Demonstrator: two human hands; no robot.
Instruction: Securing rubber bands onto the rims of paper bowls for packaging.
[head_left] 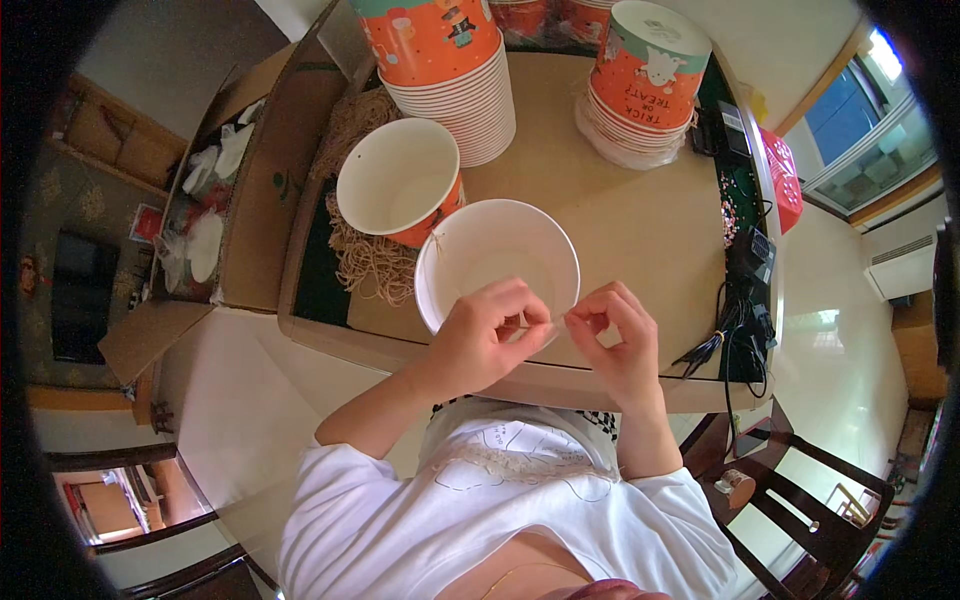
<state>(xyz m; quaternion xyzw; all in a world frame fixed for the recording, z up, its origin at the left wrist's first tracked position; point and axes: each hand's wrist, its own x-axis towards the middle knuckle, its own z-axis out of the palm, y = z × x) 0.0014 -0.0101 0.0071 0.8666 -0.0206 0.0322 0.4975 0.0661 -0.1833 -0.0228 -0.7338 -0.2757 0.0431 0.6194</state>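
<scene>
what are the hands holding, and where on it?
Both hands, left hand and right hand, pinch a thin string between fingertips at the near rim of the white paper bucket.

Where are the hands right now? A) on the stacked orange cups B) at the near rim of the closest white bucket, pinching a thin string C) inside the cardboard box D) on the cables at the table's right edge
B: the left hand and right hand meet at the near rim of the bucket, pinching a thin string between the fingertips.
</scene>
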